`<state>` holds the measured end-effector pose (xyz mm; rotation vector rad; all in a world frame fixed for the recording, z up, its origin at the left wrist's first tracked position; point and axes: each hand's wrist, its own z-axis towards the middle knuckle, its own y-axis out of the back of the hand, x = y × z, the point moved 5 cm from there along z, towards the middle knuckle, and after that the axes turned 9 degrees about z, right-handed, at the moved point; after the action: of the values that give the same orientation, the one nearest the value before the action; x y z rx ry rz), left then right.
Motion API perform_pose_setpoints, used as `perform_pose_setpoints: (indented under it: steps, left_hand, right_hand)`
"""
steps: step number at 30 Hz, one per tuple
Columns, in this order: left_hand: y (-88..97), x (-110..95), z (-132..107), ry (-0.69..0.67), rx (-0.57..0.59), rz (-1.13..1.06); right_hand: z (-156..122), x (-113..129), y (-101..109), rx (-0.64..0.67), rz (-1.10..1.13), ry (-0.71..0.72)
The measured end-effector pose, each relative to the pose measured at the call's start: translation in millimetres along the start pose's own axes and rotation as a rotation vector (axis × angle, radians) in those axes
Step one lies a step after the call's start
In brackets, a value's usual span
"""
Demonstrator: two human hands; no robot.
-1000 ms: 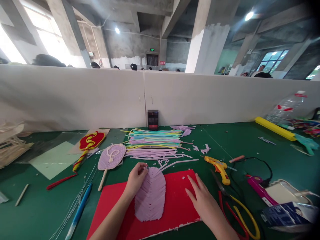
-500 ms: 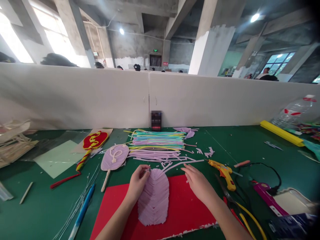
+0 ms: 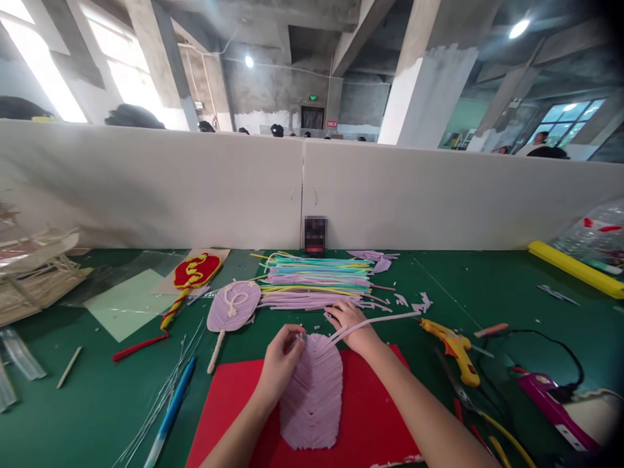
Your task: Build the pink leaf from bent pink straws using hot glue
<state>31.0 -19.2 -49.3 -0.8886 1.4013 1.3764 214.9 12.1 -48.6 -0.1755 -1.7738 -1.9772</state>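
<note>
A lilac leaf-shaped piece (image 3: 312,396) made of slanting strips lies on a red board (image 3: 238,396). My left hand (image 3: 284,361) is at its upper left edge, fingers curled and thumb pressed in; what is pinched at the tips is too small to make out. My right hand (image 3: 353,327) reaches past the top of the piece, its fingers apart and bent down by the lilac strips (image 3: 312,300) and small offcuts. Long lilac stems (image 3: 385,319) run from the leaf's top across the right wrist toward the glue gun (image 3: 453,348).
Left stand a lilac fan shape (image 3: 234,307), a red-and-yellow fan (image 3: 197,270), thin wires (image 3: 163,383) and a blue pen (image 3: 175,403). Right are pliers (image 3: 461,390), a purple power strip (image 3: 550,403) and a yellow bar (image 3: 575,268). A white partition (image 3: 219,188) closes the back.
My right hand has moved left and forward, from beside the stems to the offcuts near the strips. My left hand stays at the leaf's edge. The view has shifted slightly left.
</note>
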Motion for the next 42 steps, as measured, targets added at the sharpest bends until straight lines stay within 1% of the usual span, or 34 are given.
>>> perform_pose_setpoints:
  steps: [2,5,8,12,15,22,27,29,32,34,36,38,40,41,42]
  left_hand:
    - [0.8,-1.1,-0.5,-0.008,-0.004,0.008]
    - [2.1,-3.1,-1.1,-0.026,-0.008,-0.008]
    - [1.9,-4.5,-1.9,-0.043,0.005,-0.021]
    - [-1.1,-3.4,-3.1,-0.054,0.05,-0.007]
    - [-1.4,-1.1,-3.2,-0.044,0.048,-0.004]
    - [4.6,6.0,0.2,-0.005,-0.057,0.034]
    - [6.1,8.8,1.9,0.012,-0.068,0.058]
    - [5.9,8.6,1.6,0.009,-0.067,0.073]
    - [4.7,9.9,0.2,-0.003,-0.074,0.123]
    - [4.0,12.5,-0.8,0.011,-0.077,0.184]
    - [5.6,12.8,-0.9,0.012,-0.071,0.289]
    - [13.1,5.6,0.3,-0.056,-0.081,0.462]
    - [29.2,-7.3,2.0,-0.148,-0.135,0.71]
    - [41.3,-12.6,2.9,-0.142,-0.188,0.867]
    - [55.5,-16.0,3.6,-0.087,-0.249,1.026]
  right_hand:
    - [8.8,0.0,4.0,-0.007,0.03,-0.023]
    - [18.6,4.0,10.8,-0.092,0.079,-0.068]
    - [24.9,10.6,7.5,-0.154,0.088,-0.03]
    - [28.6,9.1,-10.2,-0.117,0.088,0.0]
    - [26.9,3.9,-16.2,-0.101,0.104,-0.003]
    - [15.3,-5.8,-8.7,-0.002,0.124,0.019]
    - [10.3,-14.8,-7.6,0.062,0.156,0.037]
    - [10.6,-16.1,-7.9,0.06,0.163,0.04]
    - [14.6,-16.7,-9.6,0.019,0.182,0.029]
    - [19.1,-18.0,-11.2,-0.038,0.19,0.007]
    - [24.1,-20.3,-13.0,-0.102,0.191,-0.011]
    - [28.4,-23.2,-15.0,-0.147,0.192,-0.014]
    - [31.3,-26.0,-16.8,-0.16,0.2,0.001]
    - [32.2,-27.5,-17.4,-0.157,0.205,0.008]
    - [32.8,-29.0,-17.9,-0.15,0.207,0.013]
